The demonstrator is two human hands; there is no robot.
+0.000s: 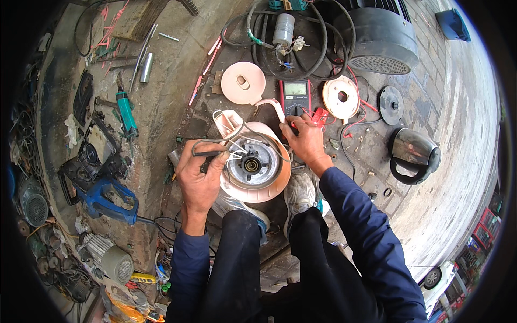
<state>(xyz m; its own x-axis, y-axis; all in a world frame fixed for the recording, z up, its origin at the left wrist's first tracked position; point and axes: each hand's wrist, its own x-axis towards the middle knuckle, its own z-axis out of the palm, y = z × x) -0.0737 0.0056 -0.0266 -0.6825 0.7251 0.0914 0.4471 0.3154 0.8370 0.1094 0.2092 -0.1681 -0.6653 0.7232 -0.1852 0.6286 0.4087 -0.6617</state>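
An upturned pink electric kettle body (pixel 264 194) stands between my shoes, its round metal underside facing up. My left hand (pixel 198 177) is closed on a dark power cord (pixel 207 154) over the kettle's left rim. White wires (pixel 237 151) show beside my fingertips, above the metal underside. My right hand (pixel 307 139) reaches beyond the kettle, thumb and fingers closed at the end of a curved pink plastic strip (pixel 276 107). That strip lies against a red multimeter (pixel 295 92), whose lower part my fingers partly hide. Red leads (pixel 320 116) lie beside my right knuckles.
A pink lid (pixel 243 83) and a pink ring-shaped base (pixel 341 98) flank the multimeter. Coiled black cable (pixel 318 43) and a dark motor housing (pixel 385 40) lie beyond. At right is a metal kettle (pixel 413 156); at left, a screwdriver (pixel 126 114) and a blue power tool (pixel 112 200).
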